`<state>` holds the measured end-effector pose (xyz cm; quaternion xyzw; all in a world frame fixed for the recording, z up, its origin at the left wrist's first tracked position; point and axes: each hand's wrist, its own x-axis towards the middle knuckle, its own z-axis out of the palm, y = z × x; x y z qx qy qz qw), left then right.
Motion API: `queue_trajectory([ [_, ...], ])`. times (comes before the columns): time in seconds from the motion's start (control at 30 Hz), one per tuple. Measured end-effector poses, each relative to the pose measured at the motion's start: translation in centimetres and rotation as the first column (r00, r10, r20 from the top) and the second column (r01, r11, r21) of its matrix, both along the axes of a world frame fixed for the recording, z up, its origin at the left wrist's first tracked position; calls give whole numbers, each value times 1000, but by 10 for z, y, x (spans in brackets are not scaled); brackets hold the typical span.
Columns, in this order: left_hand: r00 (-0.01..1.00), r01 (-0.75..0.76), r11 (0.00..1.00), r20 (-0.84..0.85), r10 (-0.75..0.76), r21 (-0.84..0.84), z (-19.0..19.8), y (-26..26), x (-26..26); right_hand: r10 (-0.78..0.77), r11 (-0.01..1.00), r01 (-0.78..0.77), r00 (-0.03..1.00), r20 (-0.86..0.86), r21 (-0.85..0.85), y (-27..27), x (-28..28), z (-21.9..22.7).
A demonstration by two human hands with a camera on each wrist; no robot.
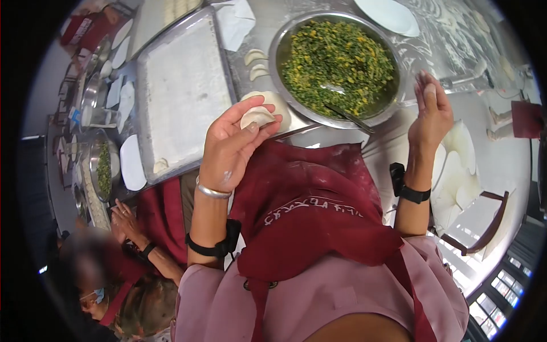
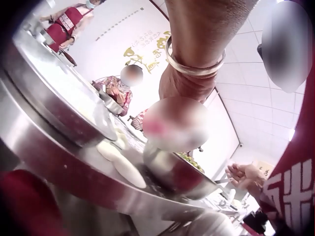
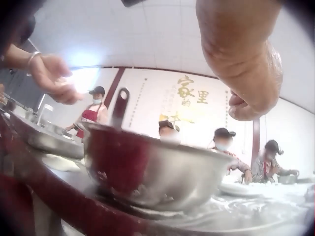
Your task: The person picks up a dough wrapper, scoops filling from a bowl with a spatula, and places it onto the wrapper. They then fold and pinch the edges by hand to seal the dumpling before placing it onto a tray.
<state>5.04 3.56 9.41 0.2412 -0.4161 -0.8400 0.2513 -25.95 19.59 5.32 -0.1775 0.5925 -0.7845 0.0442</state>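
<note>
My left hand pinches a pale folded dumpling between thumb and fingers. Under and behind it lies a stack of round dough wrappers. To the right of my left hand stands a steel bowl of chopped green and yellow filling. A spoon leans in it with its handle over the near rim. Raised right of the bowl, my right hand holds nothing, its fingers loosely bent. Two folded dumplings lie on the table left of the bowl.
A large floured tray sits on the left, one dumpling in its near corner. A white plate stands behind the bowl on the floury table. Another person's hands are at lower left; more people stand across the room.
</note>
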Motion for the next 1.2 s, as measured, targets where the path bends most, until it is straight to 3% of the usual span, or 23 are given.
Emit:
queue_trajectory([
  [0.13,987,-63,990,136,81,-128,-9,-29,24,-68,993,53,988,141,107,-2,-40,-56],
  [0.23,952,-106,969,258,164,-225,-16,-53,42,-82,943,73,996,14,325,-4,-65,-93],
  [0.33,874,-107,921,406,266,-375,-26,-84,59,-34,777,180,969,-246,603,-10,-76,-107],
  [0.37,852,-110,902,428,302,-417,-28,-95,61,-26,668,244,951,-307,703,-14,-73,-107],
  [0.47,785,-69,838,489,381,-542,-46,-126,64,75,770,222,899,-431,598,-17,-75,-139],
  [0.5,754,-52,826,520,401,-562,-54,-133,64,-104,845,411,753,-650,342,-22,-93,-188],
  [0.57,759,-42,851,537,368,-523,-66,-138,58,-122,968,175,954,-274,179,-30,-84,-193],
  [0.6,761,-39,863,545,352,-504,-72,-137,56,-79,995,82,995,-69,54,-33,-79,-193],
  [0.7,784,28,850,539,308,-526,-85,-132,51,5,997,7,987,159,-71,-32,-76,-188],
  [0.83,744,71,845,592,309,-531,-91,-126,47,-77,977,94,992,-97,189,-28,-94,-212],
  [1.0,762,33,848,562,321,-529,-97,-120,44,-102,962,138,982,-160,236,-29,-92,-214],
  [1.1,725,87,832,607,324,-548,-101,-119,43,-121,955,163,977,-175,247,-29,-91,-212],
  [1.2,737,170,671,545,400,-722,-117,-124,48,-135,951,179,974,-182,253,-28,-90,-210],
])
